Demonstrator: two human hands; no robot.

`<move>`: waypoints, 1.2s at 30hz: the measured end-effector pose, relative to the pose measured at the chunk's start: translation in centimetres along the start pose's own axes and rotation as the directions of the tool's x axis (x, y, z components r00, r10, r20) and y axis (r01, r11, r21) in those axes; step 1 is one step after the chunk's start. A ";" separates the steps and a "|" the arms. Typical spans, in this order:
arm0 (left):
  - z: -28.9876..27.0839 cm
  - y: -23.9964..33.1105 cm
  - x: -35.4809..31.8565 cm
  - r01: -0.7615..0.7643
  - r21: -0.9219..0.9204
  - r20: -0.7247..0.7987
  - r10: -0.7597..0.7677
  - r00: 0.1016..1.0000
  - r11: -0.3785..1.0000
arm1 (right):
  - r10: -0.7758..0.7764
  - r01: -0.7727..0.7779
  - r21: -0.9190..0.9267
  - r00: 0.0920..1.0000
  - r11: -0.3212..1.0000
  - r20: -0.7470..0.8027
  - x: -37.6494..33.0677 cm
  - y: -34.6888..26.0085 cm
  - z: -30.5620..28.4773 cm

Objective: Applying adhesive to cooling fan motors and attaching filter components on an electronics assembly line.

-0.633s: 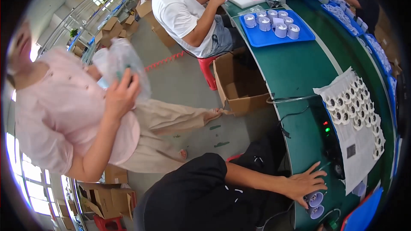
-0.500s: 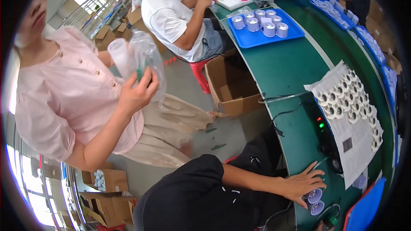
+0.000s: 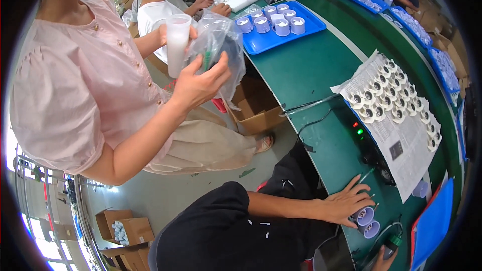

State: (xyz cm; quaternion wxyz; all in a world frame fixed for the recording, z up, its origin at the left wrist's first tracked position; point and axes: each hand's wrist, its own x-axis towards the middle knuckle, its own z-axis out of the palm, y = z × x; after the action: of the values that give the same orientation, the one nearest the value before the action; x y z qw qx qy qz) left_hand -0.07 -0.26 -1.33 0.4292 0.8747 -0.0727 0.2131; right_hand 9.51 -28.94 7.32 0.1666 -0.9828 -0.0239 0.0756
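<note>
My left hand (image 3: 347, 205) reaches across the green bench at the end of my bare forearm. Its fingers are spread, and the thumb side lies against a lilac cup (image 3: 364, 215) that has small parts inside. Touching that cup is a second lilac cup (image 3: 371, 229), also with small contents. At the lower edge my right hand (image 3: 385, 259), partly cut off, is closed round a dark electric screwdriver with a green collar (image 3: 393, 241). A cable loops above it.
A black box (image 3: 372, 153) with red and green lights stands beyond my left hand, beside a paper-covered tray (image 3: 401, 143) of white round parts. Further off is a blue tray (image 3: 316, 27) of cups. On my left a person (image 3: 95, 85) holds a translucent cup and plastic bag.
The whole view has shifted, so the bench sits further left. My right hand has come into sight with the screwdriver. The standing person beside me has moved closer to the bench. My left hand stays by the cups.
</note>
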 end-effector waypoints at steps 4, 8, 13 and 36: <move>0.1 -0.2 0.0 0.011 0.019 0.019 -0.011 1.000 1.000 | -0.026 0.024 0.072 0.999 0.997 0.032 0.3 -0.4 -0.3; 0.0 -0.1 0.5 0.015 0.001 0.072 -0.015 0.997 1.000 | -0.147 0.147 0.070 0.989 0.987 -0.006 -0.6 -1.3 -1.4; -0.9 0.3 0.5 0.055 0.025 0.077 -0.057 0.995 0.998 | -0.092 0.094 0.195 0.996 0.976 -0.015 3.8 9.3 2.9; -0.6 0.1 0.6 0.078 0.142 0.116 -0.094 0.989 0.987 | -0.085 0.170 0.177 0.910 0.969 -0.406 4.4 1.7 -6.0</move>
State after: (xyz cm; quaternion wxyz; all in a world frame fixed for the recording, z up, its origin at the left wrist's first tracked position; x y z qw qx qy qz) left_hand 0.26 0.21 -0.67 0.3715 0.9159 -0.0461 0.1449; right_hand 14.82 -32.21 11.70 0.2745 -0.9512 -0.0463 -0.1331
